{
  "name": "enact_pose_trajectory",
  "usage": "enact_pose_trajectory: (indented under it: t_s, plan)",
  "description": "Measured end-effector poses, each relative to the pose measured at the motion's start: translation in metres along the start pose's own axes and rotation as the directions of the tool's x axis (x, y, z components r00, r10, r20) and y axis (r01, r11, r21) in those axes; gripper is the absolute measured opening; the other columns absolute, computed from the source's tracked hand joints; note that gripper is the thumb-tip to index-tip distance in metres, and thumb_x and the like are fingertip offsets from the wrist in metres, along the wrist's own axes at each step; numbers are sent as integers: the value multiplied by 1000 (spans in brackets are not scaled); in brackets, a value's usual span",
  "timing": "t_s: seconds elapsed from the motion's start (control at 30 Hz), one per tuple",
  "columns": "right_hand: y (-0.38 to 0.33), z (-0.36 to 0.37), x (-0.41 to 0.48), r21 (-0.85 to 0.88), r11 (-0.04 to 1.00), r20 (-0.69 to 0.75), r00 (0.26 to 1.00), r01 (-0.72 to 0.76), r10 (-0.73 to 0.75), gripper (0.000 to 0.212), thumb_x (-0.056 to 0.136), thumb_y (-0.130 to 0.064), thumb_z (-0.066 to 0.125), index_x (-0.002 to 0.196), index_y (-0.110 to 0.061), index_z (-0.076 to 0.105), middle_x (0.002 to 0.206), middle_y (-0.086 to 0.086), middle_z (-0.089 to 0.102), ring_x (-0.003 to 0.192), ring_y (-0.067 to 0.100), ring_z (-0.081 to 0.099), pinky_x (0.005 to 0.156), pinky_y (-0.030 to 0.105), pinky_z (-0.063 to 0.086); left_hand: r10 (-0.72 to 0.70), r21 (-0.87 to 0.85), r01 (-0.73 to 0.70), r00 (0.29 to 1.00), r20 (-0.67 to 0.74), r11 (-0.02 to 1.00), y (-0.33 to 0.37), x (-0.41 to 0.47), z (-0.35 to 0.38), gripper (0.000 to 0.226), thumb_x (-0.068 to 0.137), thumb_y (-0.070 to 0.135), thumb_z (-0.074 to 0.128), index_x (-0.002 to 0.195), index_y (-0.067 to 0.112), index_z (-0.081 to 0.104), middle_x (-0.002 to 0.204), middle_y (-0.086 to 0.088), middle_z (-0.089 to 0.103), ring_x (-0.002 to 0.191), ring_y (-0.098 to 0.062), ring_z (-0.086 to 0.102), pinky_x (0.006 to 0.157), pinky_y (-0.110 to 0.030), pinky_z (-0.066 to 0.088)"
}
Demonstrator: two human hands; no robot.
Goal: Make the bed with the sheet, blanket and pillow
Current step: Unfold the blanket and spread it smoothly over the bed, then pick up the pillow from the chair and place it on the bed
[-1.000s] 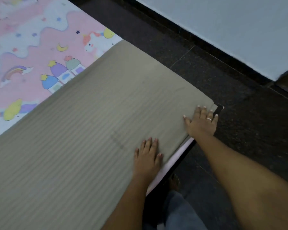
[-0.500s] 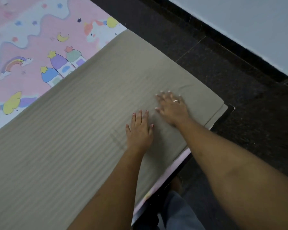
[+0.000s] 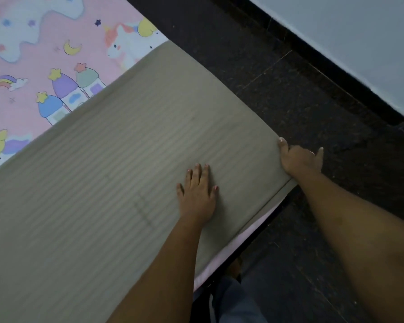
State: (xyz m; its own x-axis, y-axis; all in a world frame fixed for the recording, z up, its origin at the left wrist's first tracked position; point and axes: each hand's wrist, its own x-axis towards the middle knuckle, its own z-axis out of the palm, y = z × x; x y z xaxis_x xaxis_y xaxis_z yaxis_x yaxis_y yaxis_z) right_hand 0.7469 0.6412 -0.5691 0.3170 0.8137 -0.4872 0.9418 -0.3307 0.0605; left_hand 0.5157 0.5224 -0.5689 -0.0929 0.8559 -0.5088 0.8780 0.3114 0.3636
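Right hand (image 3: 300, 158) holds the edge of the grey striped blanket (image 3: 126, 148); left hand (image 3: 197, 194) lies flat on it.
The right hand's grip closes on the blanket at the bed's corner, thumb on top and the other fingers turned down over the edge. Just left of that grip, the left hand presses the blanket with straight fingers and holds nothing. Farther left and beyond the grip, the unicorn-print sheet (image 3: 33, 66) lies uncovered. The dark floor (image 3: 289, 89) is to the right.
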Motion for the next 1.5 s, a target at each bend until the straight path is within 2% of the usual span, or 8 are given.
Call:
enact_pose_trajectory:
  t_s: [0.1, 0.2, 0.3, 0.37, 0.47, 0.7, 1.0, 1.5]
  plan:
    - [3, -10, -18, -265, 964, 37, 999, -3, 13, 75, 99, -53, 3, 137, -7, 48, 145, 13, 44, 141, 29, 28, 117, 49, -7, -35, 10, 34, 999, 27, 999, -14, -22, -6, 62, 101, 43, 28, 152, 26, -2, 160, 5, -5, 147, -18, -8, 116, -52, 3]
    - [7, -20, -51, -438, 899, 66, 998, 14, 16, 62, 100, -46, 9, 150, -16, 28, 159, 4, 18, 146, 28, 8, 115, 53, -11, -116, 28, 115, 993, 20, 993, -32, -57, -18, 62, 101, 43, 27, 152, 24, -3, 160, 4, -6, 147, -20, -9, 115, -53, 4]
    - [-8, -22, -109, -336, 940, 15, 998, 56, -55, 60, 98, -46, 23, 149, -16, 29, 160, 1, 11, 147, 26, 3, 115, 51, -7, -144, 53, 146, 989, -26, 988, -51, -105, -41, 64, 100, 45, 26, 151, 24, -6, 160, 4, -7, 147, -19, -10, 115, -54, 4]
    - [-31, -22, -161, -276, 946, -84, 976, 169, -199, 58, 97, -46, 30, 147, -17, 33, 159, -1, 13, 146, 24, 5, 117, 49, -1, -153, 33, 157, 983, -103, 987, -66, -145, -65, 64, 100, 44, 27, 151, 24, -6, 160, 4, -8, 146, -19, -10, 114, -54, 4]
    - [-72, -30, -248, -153, 916, -133, 911, 371, -391, 59, 97, -44, 36, 149, -19, 23, 160, -2, 7, 147, 25, 1, 117, 48, 0, -187, -22, 186, 959, -215, 982, -85, -206, -104, 63, 100, 42, 29, 152, 22, -2, 160, 2, -5, 147, -21, -8, 114, -57, 7]
    - [-126, -71, -430, -64, 803, -290, 759, 592, -583, 64, 98, -41, 38, 152, -26, 8, 161, -3, 2, 148, 24, -4, 116, 47, -7, -164, -95, 136, 888, -429, 986, -101, -337, -177, 62, 100, 39, 31, 152, 23, -1, 160, 3, -6, 147, -20, -9, 114, -58, 5]
    - [-162, -152, -557, -148, 685, -411, 586, 713, -698, 65, 100, -45, 32, 152, -32, -6, 161, -3, -7, 147, 24, -9, 116, 49, -7, -143, -101, 101, 735, -663, 990, -104, -437, -288, 62, 101, 40, 29, 152, 26, -4, 159, 6, -11, 146, -18, -14, 114, -54, 0]
    - [-210, -295, -636, -222, 494, -581, 293, 840, -759, 63, 101, -47, 28, 152, -33, -7, 161, -3, -6, 147, 25, -10, 116, 52, -6, -73, -6, 143, 469, -880, 990, -73, -494, -436, 61, 101, 38, 30, 151, 27, -3, 159, 6, -10, 146, -17, -15, 115, -54, -3]
